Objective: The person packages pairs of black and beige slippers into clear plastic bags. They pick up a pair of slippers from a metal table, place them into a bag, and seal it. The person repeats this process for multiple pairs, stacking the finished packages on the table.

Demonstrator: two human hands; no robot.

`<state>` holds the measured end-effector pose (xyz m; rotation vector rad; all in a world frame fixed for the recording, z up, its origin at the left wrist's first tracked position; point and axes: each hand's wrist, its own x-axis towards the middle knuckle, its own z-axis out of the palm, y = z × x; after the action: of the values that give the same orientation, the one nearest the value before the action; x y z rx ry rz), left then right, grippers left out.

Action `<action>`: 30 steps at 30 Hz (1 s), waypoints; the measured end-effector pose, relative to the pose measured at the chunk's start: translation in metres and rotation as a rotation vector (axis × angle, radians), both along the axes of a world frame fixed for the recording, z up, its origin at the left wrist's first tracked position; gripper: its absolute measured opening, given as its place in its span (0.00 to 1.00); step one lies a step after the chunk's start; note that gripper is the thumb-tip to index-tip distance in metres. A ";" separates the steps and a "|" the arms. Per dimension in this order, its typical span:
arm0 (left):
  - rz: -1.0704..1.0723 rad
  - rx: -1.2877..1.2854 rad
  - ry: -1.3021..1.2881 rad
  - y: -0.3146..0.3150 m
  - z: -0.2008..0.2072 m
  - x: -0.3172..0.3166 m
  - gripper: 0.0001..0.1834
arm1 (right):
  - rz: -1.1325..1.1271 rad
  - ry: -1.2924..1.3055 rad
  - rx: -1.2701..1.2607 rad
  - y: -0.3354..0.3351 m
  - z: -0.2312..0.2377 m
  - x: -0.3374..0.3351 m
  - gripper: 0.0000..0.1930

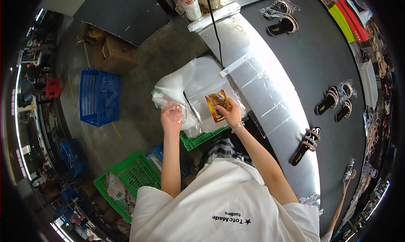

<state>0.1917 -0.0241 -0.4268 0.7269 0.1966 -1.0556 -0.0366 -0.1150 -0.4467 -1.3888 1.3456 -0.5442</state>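
Note:
My left hand [171, 116] has its fingers closed on a clear plastic bag [168, 95], which spreads up and away from the palm. In my right hand [231, 113] is a small orange and gold packet [216, 102], pinched near its right edge. The packet is held over a stack of clear plastic sheets or bags [207, 123], lying beside the metal bench edge. A green crate [198, 141] shows partly beneath that stack.
On the right runs a dark conveyor belt [291, 60] carrying strappy sandals [306, 147], some in clear wrap. Another person's hand [347, 179] is at a wrapped sandal there. A steel bench edge [270, 96], bottle [190, 5], blue crate [99, 97], green crate [139, 174] and carton [116, 54] surround me.

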 end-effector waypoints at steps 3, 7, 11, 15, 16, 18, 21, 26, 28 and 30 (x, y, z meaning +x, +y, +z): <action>0.066 -0.014 0.044 -0.001 0.029 0.001 0.21 | 0.027 0.104 -0.029 -0.004 -0.012 0.012 0.20; 0.004 -0.061 0.114 -0.003 0.076 -0.013 0.40 | 0.010 0.192 -0.026 -0.009 -0.020 0.018 0.19; -0.068 0.160 -0.246 0.005 0.045 -0.007 0.25 | -0.004 0.276 -0.300 -0.007 -0.031 0.014 0.19; -0.035 0.138 -0.110 0.008 0.034 -0.003 0.18 | -0.011 0.310 -0.384 -0.006 -0.018 0.005 0.19; -0.011 0.185 -0.100 0.005 0.037 -0.006 0.17 | -0.018 0.218 -0.209 -0.009 -0.012 0.002 0.19; 0.037 0.279 -0.080 -0.001 0.043 -0.014 0.16 | -0.030 0.031 0.141 -0.014 -0.004 -0.003 0.18; 0.049 0.344 -0.027 -0.001 0.035 -0.016 0.16 | -0.028 0.034 0.093 -0.011 -0.015 -0.008 0.18; 0.008 0.449 -0.142 -0.009 0.032 -0.024 0.15 | 0.137 0.320 -0.099 -0.015 -0.026 -0.002 0.17; -0.018 0.416 -0.165 -0.011 0.036 -0.026 0.15 | 0.116 0.348 -0.236 -0.014 -0.033 -0.003 0.18; -0.051 0.380 -0.219 -0.014 0.049 -0.030 0.14 | 0.049 0.372 -0.500 -0.010 -0.041 -0.006 0.18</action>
<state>0.1615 -0.0381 -0.3776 1.1895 0.1925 -0.9886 -0.0428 -0.1253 -0.4880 -2.0017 1.5253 -0.6386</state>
